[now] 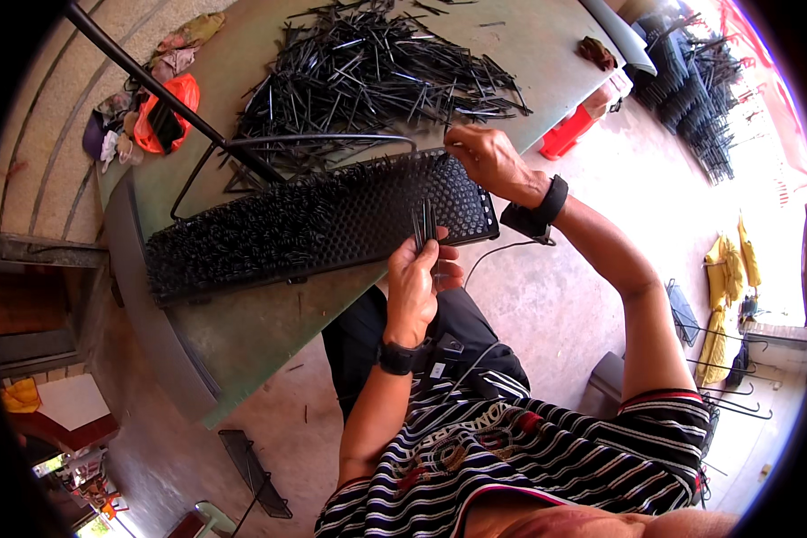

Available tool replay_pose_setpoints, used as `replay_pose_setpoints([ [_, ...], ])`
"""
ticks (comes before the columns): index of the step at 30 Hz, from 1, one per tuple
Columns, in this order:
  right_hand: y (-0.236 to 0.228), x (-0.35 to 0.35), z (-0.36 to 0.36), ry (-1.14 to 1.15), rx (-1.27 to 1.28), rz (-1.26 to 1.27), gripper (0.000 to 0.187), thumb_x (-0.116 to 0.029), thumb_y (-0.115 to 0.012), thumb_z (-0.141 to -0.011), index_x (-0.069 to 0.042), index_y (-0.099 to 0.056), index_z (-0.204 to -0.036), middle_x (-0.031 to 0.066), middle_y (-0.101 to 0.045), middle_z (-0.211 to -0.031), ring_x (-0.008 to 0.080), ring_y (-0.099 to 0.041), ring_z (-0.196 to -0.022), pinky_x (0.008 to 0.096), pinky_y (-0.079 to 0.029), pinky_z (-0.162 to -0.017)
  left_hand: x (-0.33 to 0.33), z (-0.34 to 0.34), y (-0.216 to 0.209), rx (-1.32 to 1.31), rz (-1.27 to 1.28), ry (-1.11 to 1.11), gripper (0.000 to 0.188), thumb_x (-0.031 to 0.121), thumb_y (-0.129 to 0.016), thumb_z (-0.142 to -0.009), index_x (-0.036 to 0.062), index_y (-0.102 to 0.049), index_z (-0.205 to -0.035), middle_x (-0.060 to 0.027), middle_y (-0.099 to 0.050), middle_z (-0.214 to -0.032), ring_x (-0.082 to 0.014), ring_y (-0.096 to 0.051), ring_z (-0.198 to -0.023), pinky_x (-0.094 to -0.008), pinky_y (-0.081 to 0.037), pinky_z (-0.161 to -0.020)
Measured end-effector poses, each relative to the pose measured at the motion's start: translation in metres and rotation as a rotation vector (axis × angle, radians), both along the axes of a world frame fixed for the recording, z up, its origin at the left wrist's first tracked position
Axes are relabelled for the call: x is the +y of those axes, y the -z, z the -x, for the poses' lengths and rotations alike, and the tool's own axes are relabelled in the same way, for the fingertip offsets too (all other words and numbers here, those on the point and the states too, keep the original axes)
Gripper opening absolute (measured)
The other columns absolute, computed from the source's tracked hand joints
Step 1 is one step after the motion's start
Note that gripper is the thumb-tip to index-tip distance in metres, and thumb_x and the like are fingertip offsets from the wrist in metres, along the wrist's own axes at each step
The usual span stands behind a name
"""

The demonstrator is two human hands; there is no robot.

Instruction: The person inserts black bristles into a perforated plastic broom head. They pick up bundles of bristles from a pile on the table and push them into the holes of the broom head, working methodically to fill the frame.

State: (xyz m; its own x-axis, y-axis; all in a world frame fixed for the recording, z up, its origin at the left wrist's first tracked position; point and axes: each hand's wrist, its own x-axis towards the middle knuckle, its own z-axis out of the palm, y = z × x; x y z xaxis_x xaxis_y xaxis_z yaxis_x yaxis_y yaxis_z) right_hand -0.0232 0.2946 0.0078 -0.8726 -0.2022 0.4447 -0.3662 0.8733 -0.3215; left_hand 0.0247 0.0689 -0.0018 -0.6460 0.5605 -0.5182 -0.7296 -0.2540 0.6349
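A long black perforated panel point(359, 218) lies across the green tabletop in front of me. Dense black tufts point(233, 229) cover its left part, while bare holes show toward its right end. My left hand point(412, 291) is at the panel's near edge, closed around a few thin black strips point(424, 218) that point upward. Above the panel's far right corner, my right hand point(491, 161) is closed in a pinch. What its fingertips hold, if anything, is too small to make out. A bent black metal rod point(323, 139) runs along the panel's far side.
Beyond the panel, a large heap of black strips point(359, 76) covers the green table point(233, 359). An orange bag point(166, 112) and cloths lie at the left. A red container point(567, 133) stands by the table's right edge. Stacked black racks point(688, 94) are farther right.
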Motion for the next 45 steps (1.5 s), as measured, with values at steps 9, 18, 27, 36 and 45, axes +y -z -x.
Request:
replay_pose_setpoints([
  [9,-0.044,-0.044,-0.058,-0.457,0.146,-0.57,0.038,-0.017,-0.056,-0.075,-0.003,-0.054,-0.11,0.0145,-0.055,-0.107,0.0258,-0.058,-0.095,0.0309,-0.049,-0.068,-0.005,0.003,-0.006,-0.134,-0.226,0.256,0.016,0.013,-0.048,-0.093,0.0023,-0.056,-0.104,-0.007,-0.055,-0.071,-0.0143,-0.049,-0.051,-0.0253,-0.038,-0.045],
  [18,-0.026,-0.051,-0.091,-0.131,-0.685,0.598,0.013,-0.008,-0.047,-0.092,0.003,-0.052,-0.091,0.0153,-0.064,-0.074,0.0252,-0.065,-0.062,0.0348,-0.052,-0.053,-0.005,0.014,0.002,0.035,-0.151,-0.039,0.054,0.046,-0.051,-0.09,-0.0008,-0.055,-0.116,-0.0142,-0.062,-0.107,-0.0238,-0.062,-0.091,-0.0383,-0.051,-0.077],
  [27,-0.054,-0.068,-0.08,-0.079,-1.002,0.35,0.034,-0.026,-0.061,-0.088,0.004,-0.06,-0.072,0.0083,-0.058,-0.055,0.0115,-0.061,-0.052,0.0262,-0.046,-0.045,0.022,0.003,-0.009,0.104,-0.101,-0.247,0.011,0.012,-0.061,-0.089,0.0016,-0.063,-0.09,-0.0062,-0.065,-0.078,-0.0133,-0.061,-0.069,-0.0242,-0.049,-0.06],
  [36,-0.042,-0.036,-0.055,0.229,-0.756,0.958,0.032,-0.032,-0.066,-0.085,-0.001,-0.069,-0.077,-0.0003,-0.054,-0.053,0.0049,-0.049,-0.046,0.0209,-0.038,-0.039,0.02,-0.001,-0.012,0.168,-0.066,-0.069,0.011,0.014,-0.062,-0.088,0.0033,-0.064,-0.088,-0.0077,-0.064,-0.073,-0.0122,-0.055,-0.051,-0.0233,-0.039,-0.044],
  [45,-0.033,-0.014,-0.043,0.313,-0.056,1.032,0.015,-0.005,-0.059,-0.087,0.004,-0.057,-0.099,0.0094,-0.067,-0.078,0.014,-0.066,-0.066,0.0229,-0.052,-0.057,0.018,0.004,0.001,0.269,-0.005,-0.228,0.018,0.008,-0.055,-0.09,0.0012,-0.061,-0.106,-0.0106,-0.066,-0.088,-0.0127,-0.059,-0.059,-0.0249,-0.047,-0.049],
])
